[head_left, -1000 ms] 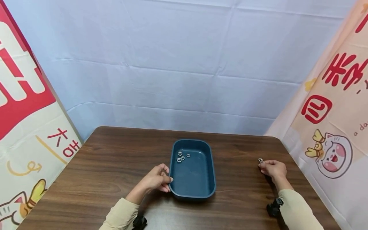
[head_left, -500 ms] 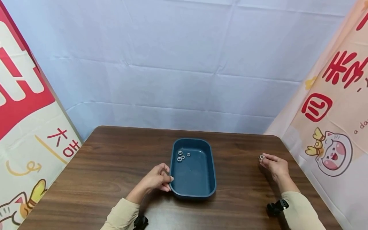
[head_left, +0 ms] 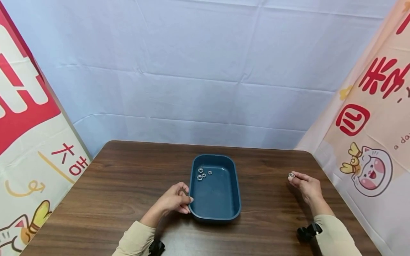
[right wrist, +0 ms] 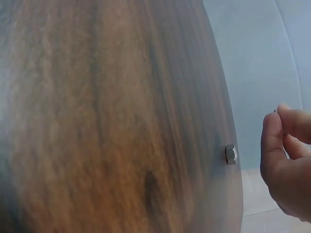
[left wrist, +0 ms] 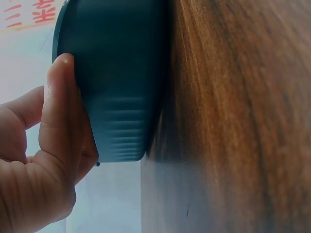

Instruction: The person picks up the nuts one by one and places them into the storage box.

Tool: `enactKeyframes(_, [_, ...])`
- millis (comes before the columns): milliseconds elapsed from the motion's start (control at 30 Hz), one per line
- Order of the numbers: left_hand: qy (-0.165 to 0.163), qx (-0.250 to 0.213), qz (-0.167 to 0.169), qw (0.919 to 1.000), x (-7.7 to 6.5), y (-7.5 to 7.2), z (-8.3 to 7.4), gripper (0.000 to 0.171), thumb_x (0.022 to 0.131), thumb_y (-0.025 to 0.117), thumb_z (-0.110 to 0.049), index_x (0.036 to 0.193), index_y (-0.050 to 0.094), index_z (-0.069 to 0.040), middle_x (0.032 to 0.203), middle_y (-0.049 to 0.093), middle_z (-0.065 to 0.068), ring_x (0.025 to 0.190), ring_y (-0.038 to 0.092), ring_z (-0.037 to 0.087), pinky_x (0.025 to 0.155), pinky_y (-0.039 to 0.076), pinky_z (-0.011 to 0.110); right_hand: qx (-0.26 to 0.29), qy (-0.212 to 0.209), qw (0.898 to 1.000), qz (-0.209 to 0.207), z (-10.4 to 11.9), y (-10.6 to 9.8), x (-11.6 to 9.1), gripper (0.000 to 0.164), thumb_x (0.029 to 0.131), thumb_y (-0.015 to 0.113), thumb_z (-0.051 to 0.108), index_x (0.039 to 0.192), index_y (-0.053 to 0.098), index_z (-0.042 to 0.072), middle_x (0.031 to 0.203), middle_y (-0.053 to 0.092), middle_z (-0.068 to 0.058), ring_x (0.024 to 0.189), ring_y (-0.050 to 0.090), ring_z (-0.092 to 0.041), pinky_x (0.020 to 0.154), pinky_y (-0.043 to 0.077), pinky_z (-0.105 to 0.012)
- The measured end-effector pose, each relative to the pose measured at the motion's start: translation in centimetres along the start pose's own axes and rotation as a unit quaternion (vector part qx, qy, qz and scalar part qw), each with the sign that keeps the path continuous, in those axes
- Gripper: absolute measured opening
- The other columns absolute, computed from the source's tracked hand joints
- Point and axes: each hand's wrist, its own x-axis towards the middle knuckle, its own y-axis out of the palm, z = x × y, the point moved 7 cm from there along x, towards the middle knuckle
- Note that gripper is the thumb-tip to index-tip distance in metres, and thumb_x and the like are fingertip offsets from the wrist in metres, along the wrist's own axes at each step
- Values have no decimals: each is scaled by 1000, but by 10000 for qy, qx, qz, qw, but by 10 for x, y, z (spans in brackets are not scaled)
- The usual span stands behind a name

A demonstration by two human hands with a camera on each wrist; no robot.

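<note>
A dark blue rectangular tray point(head_left: 215, 202) rests on the wooden table. My left hand point(head_left: 176, 197) grips its left rim, thumb over the edge; the left wrist view shows fingers against the outer wall point(left wrist: 116, 82). Several metal hex nuts point(head_left: 200, 177) lie inside, toward the far left corner. Off to the right, my right hand point(head_left: 307, 185) pinches a small metal nut, mostly hidden by thumb and fingertips point(right wrist: 272, 121) in the right wrist view. Another hex nut point(right wrist: 231, 155) sits on the table just below that hand. In the head view, shiny metal point(head_left: 291, 175) shows at the fingertips.
The brown wood-grain table point(head_left: 134, 167) has rounded far corners. A pale cloth point(head_left: 192, 89) hangs behind it, with printed banners point(head_left: 368, 142) on both sides. A black wrist camera point(head_left: 309, 232) sits at the right sleeve.
My right hand has risen slightly from the tabletop, its fingers pinched together on the nut. The left hand and the tray have stayed put.
</note>
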Motion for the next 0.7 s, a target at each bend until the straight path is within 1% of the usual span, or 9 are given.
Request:
enactKeyframes(167, [-23, 22, -2, 10000, 0, 1, 0, 30, 81, 63, 2, 99, 38, 2, 66, 54, 14, 49, 61, 20, 45, 54, 30, 197, 54, 9998, -34, 3, 4, -1, 31, 84, 62, -9, 79, 70, 21, 81, 65, 9, 75, 63, -4, 70, 53, -18])
enactKeyframes(300, [-30, 13, -16, 10000, 0, 1, 1, 30, 81, 63, 2, 98, 38, 2, 65, 54, 14, 49, 61, 19, 46, 54, 29, 207, 92, 9997, 30, 8, 11, -2, 30, 84, 62, -7, 77, 69, 21, 82, 64, 8, 76, 62, -4, 71, 53, -18])
enactKeyframes(400, [-16, 8, -19, 10000, 1, 1, 2, 30, 81, 62, 2, 98, 38, 2, 65, 54, 14, 49, 61, 19, 46, 54, 29, 296, 116, 9994, 148, 10, 18, -2, 30, 85, 61, -7, 76, 69, 20, 82, 65, 7, 76, 62, -5, 71, 53, -18])
enactKeyframes(533, [-4, -10, -28, 10000, 0, 1, 1, 30, 81, 62, 2, 98, 38, 1, 65, 54, 14, 49, 61, 19, 46, 54, 29, 555, 198, 9975, 398, 11, 28, -5, 31, 86, 59, -9, 76, 71, 18, 82, 66, 5, 77, 63, -6, 71, 53, -19])
enactKeyframes(700, [-53, -1, -63, 10000, 1, 0, 3, 30, 81, 62, 2, 98, 38, 1, 66, 53, 14, 50, 61, 20, 47, 54, 31, 617, 212, 9956, 676, 13, 42, -9, 28, 86, 60, -8, 81, 71, 17, 87, 66, 5, 80, 63, -7, 73, 52, -19])
